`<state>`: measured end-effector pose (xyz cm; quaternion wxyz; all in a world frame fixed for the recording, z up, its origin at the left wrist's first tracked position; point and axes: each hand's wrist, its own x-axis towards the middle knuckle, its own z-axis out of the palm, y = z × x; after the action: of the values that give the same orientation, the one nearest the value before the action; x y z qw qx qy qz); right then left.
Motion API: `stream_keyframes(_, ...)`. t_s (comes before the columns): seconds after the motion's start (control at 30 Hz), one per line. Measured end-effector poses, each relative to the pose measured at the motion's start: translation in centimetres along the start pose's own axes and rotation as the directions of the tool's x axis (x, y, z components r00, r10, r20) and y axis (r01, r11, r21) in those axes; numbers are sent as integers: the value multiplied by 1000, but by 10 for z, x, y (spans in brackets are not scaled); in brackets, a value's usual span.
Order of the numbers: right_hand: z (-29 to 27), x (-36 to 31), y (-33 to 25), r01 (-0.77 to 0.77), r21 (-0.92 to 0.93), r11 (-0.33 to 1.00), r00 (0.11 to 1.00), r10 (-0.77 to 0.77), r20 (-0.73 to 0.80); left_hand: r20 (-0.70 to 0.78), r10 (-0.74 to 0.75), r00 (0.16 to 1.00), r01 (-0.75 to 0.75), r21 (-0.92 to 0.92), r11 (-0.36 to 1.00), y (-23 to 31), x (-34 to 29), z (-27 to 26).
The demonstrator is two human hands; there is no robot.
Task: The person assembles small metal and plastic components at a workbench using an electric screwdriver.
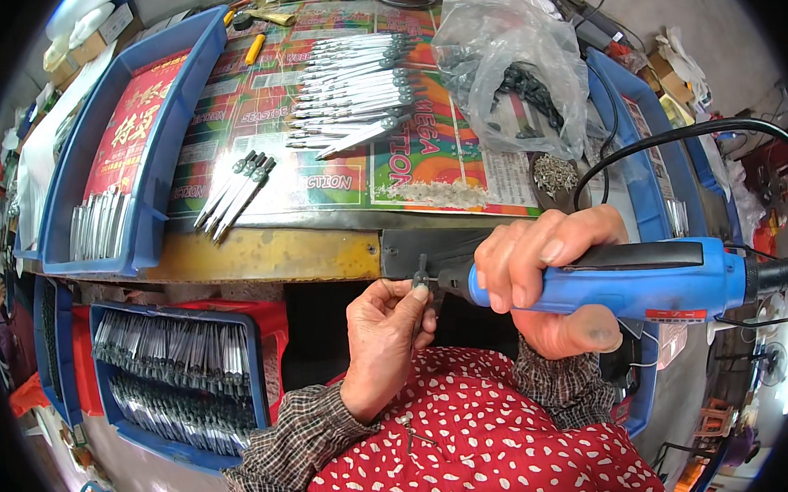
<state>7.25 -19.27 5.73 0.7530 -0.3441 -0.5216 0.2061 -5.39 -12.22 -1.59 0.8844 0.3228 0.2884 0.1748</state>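
My left hand (385,327) pinches a small black piece that looks like the head of a drawing compass (420,273), just below the table's front edge. My right hand (555,251) is wrapped round a blue electric screwdriver (659,285), held level with its bit pointing left. The bit meets the black head or stops very close to it; the fingers hide the exact contact. Whatever lies below the head is covered by my left hand. On the table beyond are a row of silver compasses (355,92) and a small group with black heads (235,194).
A clear plastic bag (490,40) holds black parts; beside it sits a dish of small screws (553,177). Blue bins stand left (148,232) and right (665,156). Another blue bin (256,369), lower left, is packed with compasses. A black cable (700,129) arches at right.
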Motion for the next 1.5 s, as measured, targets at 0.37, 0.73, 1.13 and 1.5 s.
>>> stream_keyframes(0.37, -2, -1, 6, -13, 7, 1000, 1000, 13, 0, -27, 2, 1000, -1, 11, 1000, -1, 0, 0)
stream_keyframes(0.73, 1, 9, 8, -33, -5, 999, 980, 33, 197, -42, -5, 999, 6, 24, 1000, 1, -1, 1)
stream_keyframes(1.13, -2, 9, 12, -75, 10, 997, 983, 72, 166, -25, -5, 1000, 5, 26, 1000, 0, 0, 1)
stream_keyframes(1.5, 7, 12, 7, -57, 26, 998, 976, 50, 212, -62, -16, 998, 18, 43, 999, 2, -1, 2)
